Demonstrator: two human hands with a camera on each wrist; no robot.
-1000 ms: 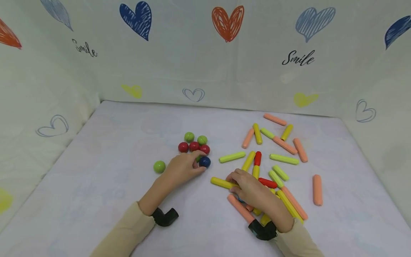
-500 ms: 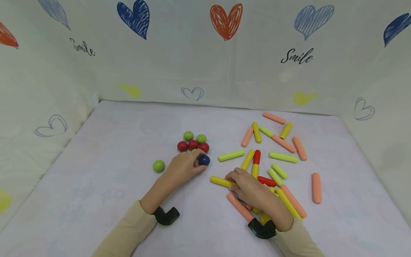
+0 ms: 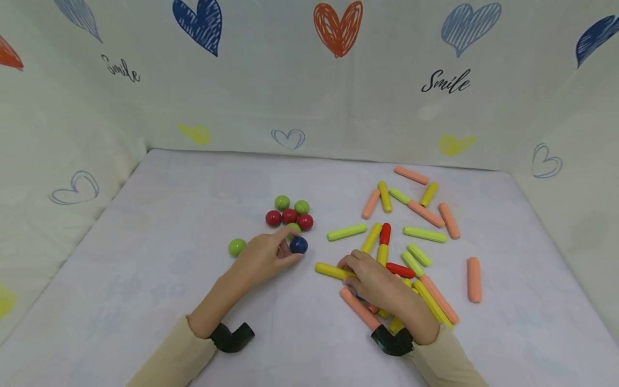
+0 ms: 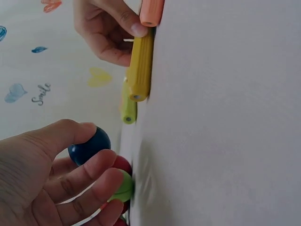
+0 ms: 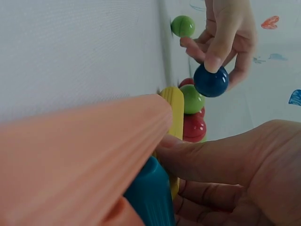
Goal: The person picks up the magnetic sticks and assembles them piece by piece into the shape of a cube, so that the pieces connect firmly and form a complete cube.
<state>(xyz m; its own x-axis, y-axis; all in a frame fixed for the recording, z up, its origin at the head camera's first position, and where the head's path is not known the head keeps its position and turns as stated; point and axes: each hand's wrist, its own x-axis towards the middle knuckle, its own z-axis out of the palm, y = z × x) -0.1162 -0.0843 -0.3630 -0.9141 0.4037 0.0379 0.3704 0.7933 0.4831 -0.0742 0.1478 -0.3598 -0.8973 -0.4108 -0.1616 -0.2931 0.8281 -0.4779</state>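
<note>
My left hand [image 3: 258, 260] pinches a dark blue ball [image 3: 298, 245] between thumb and fingers. In the left wrist view the blue ball [image 4: 89, 149] shows raised off the table. Just behind it, red balls [image 3: 289, 216] and green balls [image 3: 293, 230] sit in a cluster. The thumb of my right hand [image 3: 379, 282] presses a ridged yellow magnetic building stick [image 3: 330, 270], its fingers curled behind it; a small grey dot marks the stick's end in the left wrist view. Beside this hand lie an orange stick [image 5: 89, 150] and a teal one [image 5: 153, 193], both large in the right wrist view.
A lone green ball [image 3: 237, 247] rests left of the cluster. Yellow, orange, lime and red sticks [image 3: 425, 234] lie scattered across the right side, several under the right forearm. A white cloth with hearts [image 3: 338, 97] rises behind the table.
My left hand has drawn back slightly to the left and nearer, carrying the blue ball away from the cluster. The right hand keeps its place on the yellow stick.
</note>
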